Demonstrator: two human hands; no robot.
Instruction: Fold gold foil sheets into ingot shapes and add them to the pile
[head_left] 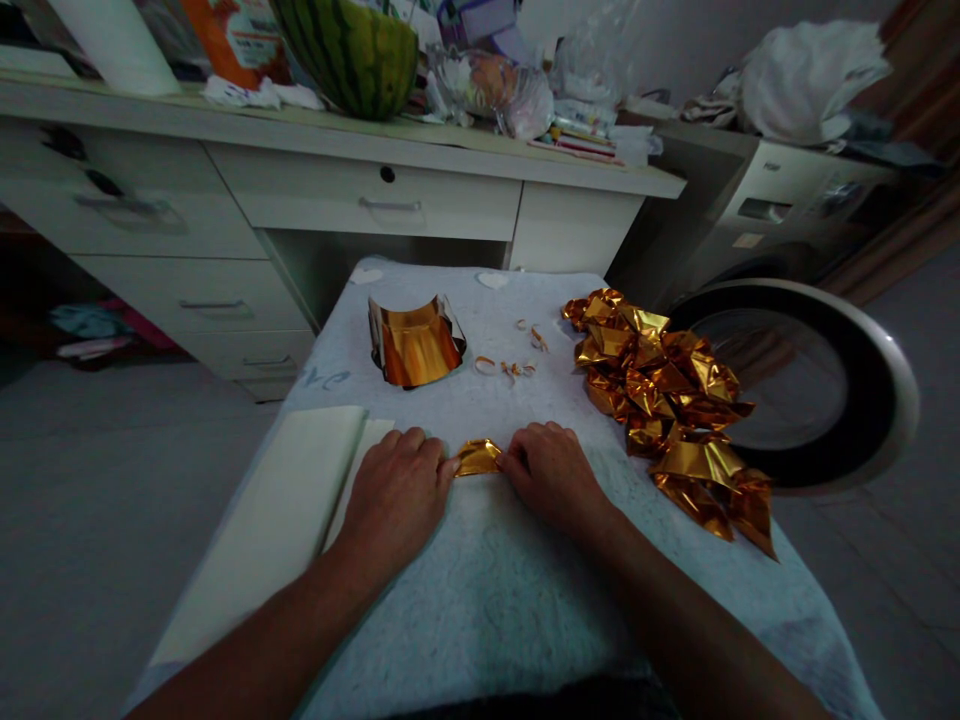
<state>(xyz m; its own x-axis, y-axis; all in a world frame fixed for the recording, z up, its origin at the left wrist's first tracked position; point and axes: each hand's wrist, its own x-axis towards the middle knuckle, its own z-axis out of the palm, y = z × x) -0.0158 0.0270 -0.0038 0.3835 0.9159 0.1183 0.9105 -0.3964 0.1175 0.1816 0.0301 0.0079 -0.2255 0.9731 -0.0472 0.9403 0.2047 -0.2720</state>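
Observation:
A small piece of shiny gold foil [478,457] stretches between my two hands, low over the cloth-covered table [517,590]. My left hand [401,490] pinches its left end and my right hand [551,470] pinches its right end; the fingertips partly hide both ends. Beyond them stands a curved stack of gold foil sheets [418,345]. Thin curled foil strips [511,370] lie to the right of that stack. Farther right is a heap of folded gold foil pieces [660,380].
Pale paper sheets [277,510] lie along the table's left side. Behind is a white desk with drawers [375,190], bearing a cut watermelon [352,60] and plastic bags. At right, a washing machine's round door [870,390] hangs open beside the table.

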